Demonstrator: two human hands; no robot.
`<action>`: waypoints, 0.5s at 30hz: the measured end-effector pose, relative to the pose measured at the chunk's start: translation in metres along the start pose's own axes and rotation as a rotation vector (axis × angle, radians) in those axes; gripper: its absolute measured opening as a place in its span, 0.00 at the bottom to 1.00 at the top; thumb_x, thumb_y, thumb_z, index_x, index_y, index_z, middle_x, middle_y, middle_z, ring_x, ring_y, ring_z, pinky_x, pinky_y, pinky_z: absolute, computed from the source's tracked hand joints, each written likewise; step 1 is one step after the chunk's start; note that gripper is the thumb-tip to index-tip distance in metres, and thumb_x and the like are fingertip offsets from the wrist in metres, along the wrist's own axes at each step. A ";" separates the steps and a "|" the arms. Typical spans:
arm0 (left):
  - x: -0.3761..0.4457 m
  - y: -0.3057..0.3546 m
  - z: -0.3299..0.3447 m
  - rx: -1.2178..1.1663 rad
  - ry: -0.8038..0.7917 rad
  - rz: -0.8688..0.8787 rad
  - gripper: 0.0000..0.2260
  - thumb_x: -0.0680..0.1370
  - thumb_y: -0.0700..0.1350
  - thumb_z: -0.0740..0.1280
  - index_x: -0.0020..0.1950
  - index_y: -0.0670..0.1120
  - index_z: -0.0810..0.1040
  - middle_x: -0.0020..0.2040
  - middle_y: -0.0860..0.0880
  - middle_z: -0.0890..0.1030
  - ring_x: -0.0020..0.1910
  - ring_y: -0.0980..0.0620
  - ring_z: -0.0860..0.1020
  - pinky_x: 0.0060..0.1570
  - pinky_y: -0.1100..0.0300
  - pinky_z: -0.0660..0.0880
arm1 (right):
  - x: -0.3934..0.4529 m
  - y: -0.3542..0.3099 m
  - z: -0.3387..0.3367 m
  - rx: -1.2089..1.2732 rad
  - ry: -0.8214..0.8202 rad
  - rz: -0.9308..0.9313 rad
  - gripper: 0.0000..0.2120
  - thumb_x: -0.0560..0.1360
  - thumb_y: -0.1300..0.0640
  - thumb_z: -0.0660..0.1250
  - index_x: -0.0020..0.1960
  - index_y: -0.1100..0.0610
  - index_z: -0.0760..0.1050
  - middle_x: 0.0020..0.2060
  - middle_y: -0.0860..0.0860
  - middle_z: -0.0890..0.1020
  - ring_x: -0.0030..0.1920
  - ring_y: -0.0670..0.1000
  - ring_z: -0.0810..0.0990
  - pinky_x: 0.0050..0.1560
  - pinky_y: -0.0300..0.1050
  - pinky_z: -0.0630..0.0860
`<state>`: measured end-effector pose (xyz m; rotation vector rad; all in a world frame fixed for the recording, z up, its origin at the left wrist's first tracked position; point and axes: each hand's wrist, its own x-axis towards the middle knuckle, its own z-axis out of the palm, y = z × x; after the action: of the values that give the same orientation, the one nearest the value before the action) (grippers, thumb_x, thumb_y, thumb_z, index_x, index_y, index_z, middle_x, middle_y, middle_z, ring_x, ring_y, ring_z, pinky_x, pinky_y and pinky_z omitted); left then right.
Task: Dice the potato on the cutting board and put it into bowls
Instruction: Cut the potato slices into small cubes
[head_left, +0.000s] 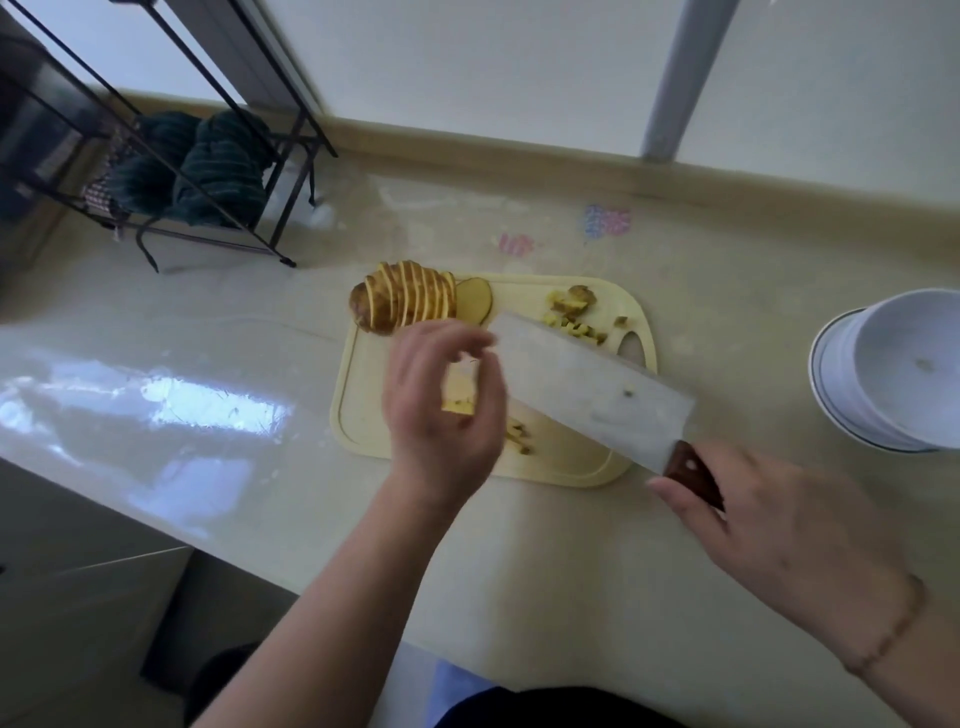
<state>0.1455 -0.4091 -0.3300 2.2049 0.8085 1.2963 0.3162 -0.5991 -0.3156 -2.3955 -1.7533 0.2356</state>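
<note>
A pale yellow cutting board (566, 467) lies on the counter. At its far left corner sits a potato (402, 299) cut into many thin slices that still stand together, with one slice (474, 300) lying flat beside it. Small diced pieces (571, 312) lie at the far right of the board, and a few more (519, 435) near its middle. My left hand (441, 405) hovers over the board with fingers curled, blurred, above a yellow potato piece (460, 397). My right hand (779, 530) grips the wooden handle of a broad cleaver (592, 387), whose blade lies flat above the board.
Stacked white bowls (893, 369) stand on the counter to the right of the board. A black wire rack (171, 156) with dark green cloths stands at the back left. A wall with a beige ledge runs along the far edge of the glossy counter.
</note>
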 end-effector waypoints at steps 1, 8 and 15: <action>0.004 0.008 0.000 -0.027 -0.163 0.063 0.04 0.74 0.35 0.67 0.46 0.39 0.81 0.45 0.50 0.80 0.44 0.49 0.78 0.46 0.53 0.75 | 0.003 -0.001 0.002 -0.011 -0.003 -0.026 0.23 0.75 0.37 0.55 0.39 0.56 0.74 0.24 0.52 0.76 0.20 0.58 0.74 0.24 0.40 0.57; -0.001 0.014 0.017 0.272 -0.776 0.238 0.13 0.79 0.47 0.60 0.50 0.47 0.84 0.49 0.51 0.82 0.50 0.45 0.77 0.50 0.45 0.71 | 0.014 -0.014 0.016 0.010 0.002 -0.096 0.23 0.76 0.36 0.52 0.38 0.54 0.70 0.26 0.51 0.75 0.21 0.55 0.73 0.24 0.40 0.57; 0.005 0.011 0.013 0.419 -0.665 0.090 0.20 0.83 0.51 0.56 0.69 0.45 0.79 0.66 0.47 0.80 0.66 0.42 0.73 0.62 0.45 0.68 | 0.014 -0.017 0.017 0.005 -0.028 -0.115 0.25 0.78 0.35 0.50 0.40 0.54 0.71 0.26 0.50 0.75 0.21 0.55 0.73 0.20 0.44 0.68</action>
<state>0.1620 -0.4147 -0.3260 2.7753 0.7532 0.3658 0.3010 -0.5797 -0.3288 -2.2888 -1.8927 0.2591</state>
